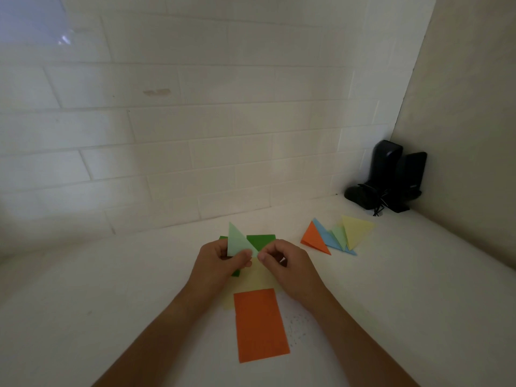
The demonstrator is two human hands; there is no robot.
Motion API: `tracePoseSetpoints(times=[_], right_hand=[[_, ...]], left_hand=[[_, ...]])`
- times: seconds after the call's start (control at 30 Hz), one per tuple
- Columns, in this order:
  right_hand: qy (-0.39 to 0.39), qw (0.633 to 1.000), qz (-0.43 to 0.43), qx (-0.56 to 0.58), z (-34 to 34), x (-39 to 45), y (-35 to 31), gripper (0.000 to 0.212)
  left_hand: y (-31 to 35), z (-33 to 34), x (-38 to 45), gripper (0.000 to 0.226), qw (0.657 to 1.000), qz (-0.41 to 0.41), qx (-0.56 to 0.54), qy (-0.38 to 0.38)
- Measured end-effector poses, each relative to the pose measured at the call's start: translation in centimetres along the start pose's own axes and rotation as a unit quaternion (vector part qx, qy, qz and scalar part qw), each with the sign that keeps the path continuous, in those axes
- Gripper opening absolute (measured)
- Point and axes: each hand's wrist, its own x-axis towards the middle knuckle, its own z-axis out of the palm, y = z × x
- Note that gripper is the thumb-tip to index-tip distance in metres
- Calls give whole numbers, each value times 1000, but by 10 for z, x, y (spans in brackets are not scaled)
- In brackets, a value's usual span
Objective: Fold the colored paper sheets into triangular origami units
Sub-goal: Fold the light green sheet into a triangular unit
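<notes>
While a white brick-patterned wall (195, 121) filled the upper part of the view, a white tabletop (83, 303) spread below it and met a plain beige side wall (469, 135) on the right. In that far right corner stood two black speaker-like devices (391, 177), with a dark cord trailing in front of them.

On the table, nearest the person, lay a flat orange rectangular paper sheet (261, 325), its long axis running away from the person and leaning slightly left at the far end. A pale yellow paper sheet (258, 277) lay partly under its far edge and reached up under the hands. Beyond the hands lay a dark green paper sheet (261, 241), mostly hidden, with a corner showing below the left hand.

To the right, well apart from the hands, a row of overlapping folded triangles rested on the table: an orange triangle (315, 238), a blue triangle (325, 236), a light green triangle (339, 237) and a pale yellow triangle (356, 229).

The left hand (220, 261) gripped the lower left part of a light green folded paper triangle (237, 241), held just above the sheets. The triangle's long axis stood nearly upright, its sharp tip pointing away toward the wall. The right hand (284, 261), fingers curled, pinched the triangle's lower right corner between thumb and forefinger.
</notes>
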Motion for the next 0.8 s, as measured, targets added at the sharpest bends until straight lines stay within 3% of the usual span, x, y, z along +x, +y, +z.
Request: tracePoseSetpoints(times=[0.4,0.8], right_hand=[[-12,1000,12,-1,1,1,2,13],[-31,999,-30,-20,-2,-1,-1,12]], left_hand=[[-1,-1,0,10,1000,-1,6,-7],[2,0,0,15,1000,-13,3,13]])
